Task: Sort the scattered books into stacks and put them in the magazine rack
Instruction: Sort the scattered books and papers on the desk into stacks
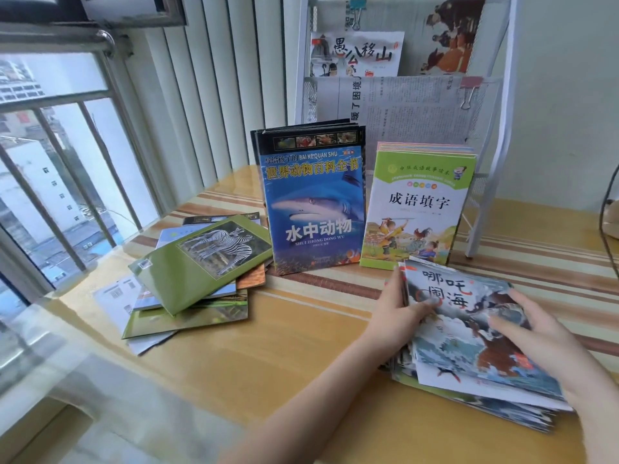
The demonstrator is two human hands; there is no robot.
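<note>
Right hand (532, 333): wrist and forearm cut off by right and bottom edges. Left hand (398, 304): fingertips hidden behind edge of picture-book stack (475, 360); grip unclear. Lower books of that stack covered, only edges show. Scattered pile (187, 283): lower covers mostly hidden under zebra book (204, 259). Magazine rack (502, 105): top cut off by frame, lower shelf hidden behind shark book (315, 209) and green book (418, 209). Books behind those two: only top edges visible. Dark cable (606, 229) at right edge: cropped.

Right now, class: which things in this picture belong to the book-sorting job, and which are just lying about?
Job:
left hand
right hand
picture-book pile
zebra-book heap
shark-book stack
green-book stack
magazine rack

Lying about:
window bars
binder clips
</note>
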